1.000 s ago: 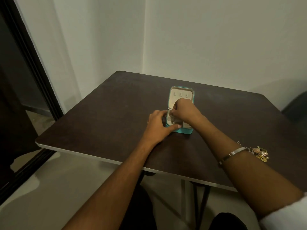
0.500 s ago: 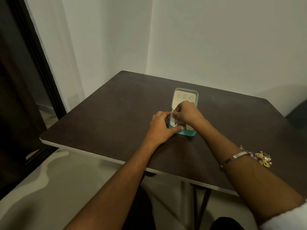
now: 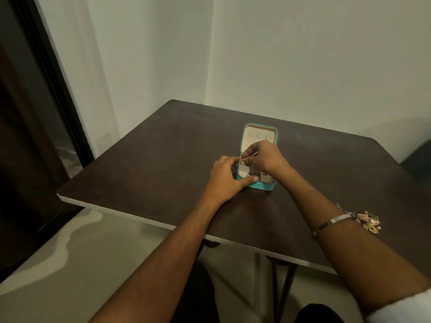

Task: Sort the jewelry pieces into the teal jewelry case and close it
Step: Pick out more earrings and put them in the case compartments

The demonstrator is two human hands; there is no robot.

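Observation:
The teal jewelry case (image 3: 261, 186) lies open at the middle of the dark table, its cream lid (image 3: 260, 136) flat on the far side with three small tabs. My left hand (image 3: 225, 177) holds the case's near left corner, thumb along the front rim. My right hand (image 3: 264, 157) hovers over the case's compartments and pinches a small gold earring (image 3: 243, 161) at its hook. A heap of gold and pink jewelry pieces (image 3: 368, 221) lies on the table beside my right forearm.
The dark table (image 3: 151, 159) stands in a white-walled corner, its near edge (image 3: 140, 221) running across the view. A dark door frame (image 3: 53, 78) rises at the left. A silver bangle (image 3: 331, 223) circles my right wrist. A dark seat (image 3: 417, 157) shows at far right.
My right hand has lifted slightly from the compartments, and the gold earring now shows between its fingertips. My left hand stays on the case's corner. The head camera shifted a little.

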